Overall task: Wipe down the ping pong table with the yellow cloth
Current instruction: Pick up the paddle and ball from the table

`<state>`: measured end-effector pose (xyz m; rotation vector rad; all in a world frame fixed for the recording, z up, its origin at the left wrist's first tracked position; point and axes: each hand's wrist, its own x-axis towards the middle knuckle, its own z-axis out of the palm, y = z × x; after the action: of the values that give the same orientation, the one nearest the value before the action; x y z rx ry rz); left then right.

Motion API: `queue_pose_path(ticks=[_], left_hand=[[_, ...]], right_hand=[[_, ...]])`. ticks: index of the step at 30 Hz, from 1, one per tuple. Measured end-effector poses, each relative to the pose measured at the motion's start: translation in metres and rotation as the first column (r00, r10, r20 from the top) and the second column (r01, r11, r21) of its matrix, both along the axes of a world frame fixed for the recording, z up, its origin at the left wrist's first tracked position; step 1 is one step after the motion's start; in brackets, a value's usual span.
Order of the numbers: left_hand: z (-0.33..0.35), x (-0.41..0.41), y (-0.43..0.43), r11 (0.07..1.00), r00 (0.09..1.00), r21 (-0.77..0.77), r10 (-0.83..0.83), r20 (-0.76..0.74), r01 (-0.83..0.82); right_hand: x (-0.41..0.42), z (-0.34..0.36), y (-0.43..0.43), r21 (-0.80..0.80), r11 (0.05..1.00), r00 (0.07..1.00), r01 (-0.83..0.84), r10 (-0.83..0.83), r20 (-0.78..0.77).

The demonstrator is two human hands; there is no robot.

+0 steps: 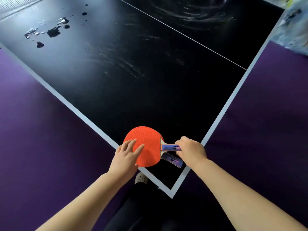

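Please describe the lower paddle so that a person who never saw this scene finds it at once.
Look at the corner of the black ping pong table nearest the person, where two paddles lie stacked. The lower paddle is almost hidden under the red paddle; only its purple handle shows. Unlike the upper handle, which the right hand grips, it slants toward the table's corner.

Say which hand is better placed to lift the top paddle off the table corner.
Right: the right hand curls round the handle of the top paddle, while the left hand only rests flat-fingered on its red face.
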<state>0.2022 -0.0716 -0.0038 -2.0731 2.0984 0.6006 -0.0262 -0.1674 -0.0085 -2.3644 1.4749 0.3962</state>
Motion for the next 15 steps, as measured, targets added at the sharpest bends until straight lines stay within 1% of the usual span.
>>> queue_pose_path(ticks=[6, 11, 13, 15], left_hand=[[-0.003, 0.002, -0.017, 0.997, 0.997, 0.062, -0.056, 0.051, 0.053], [-0.008, -0.005, -0.029, 0.982, 0.983, 0.083, -0.174, 0.063, 0.168], [-0.010, -0.007, -0.033, 0.978, 0.978, 0.079, -0.196, 0.070, 0.190], [-0.014, -0.005, -0.035, 0.978, 0.977, 0.063, -0.202, 0.067, 0.198]], right_hand=[[-0.004, -0.006, 0.001, 0.076, 0.994, 0.994, 0.074, -0.079, 0.068], [-0.001, -0.001, 0.000, 0.080, 0.994, 0.995, 0.081, -0.085, 0.051], [-0.002, 0.002, 0.002, 0.113, 0.985, 0.986, 0.130, -0.140, 0.087], [-0.002, 0.006, 0.001, 0.131, 0.960, 0.950, 0.248, -0.267, 0.161]])
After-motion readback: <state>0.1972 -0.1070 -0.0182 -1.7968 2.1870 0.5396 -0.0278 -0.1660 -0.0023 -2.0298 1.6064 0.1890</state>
